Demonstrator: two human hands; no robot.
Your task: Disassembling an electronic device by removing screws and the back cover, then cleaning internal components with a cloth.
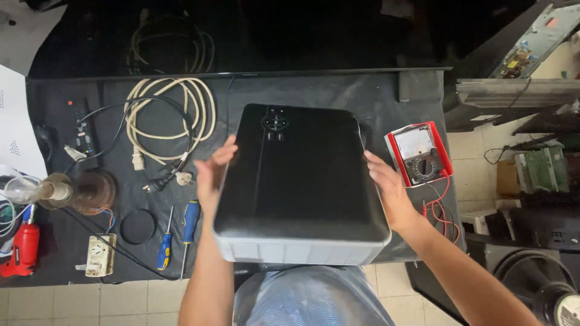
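The black glossy device [300, 175] lies flat at the counter's [338, 90] centre. Left hand [212, 172] at nine o'clock and right hand [389, 190] at three press open-palmed against its sides, steadying it; neither grip clenches.

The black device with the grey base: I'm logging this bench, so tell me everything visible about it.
The black device is a large, flat, rounded-corner box with a glossy black top, seemingly plastic, and a light grey ribbed front edge. A small cluster of buttons sits near its far edge. It lies flat on the dark table. The left hand and right hand press against its sides.
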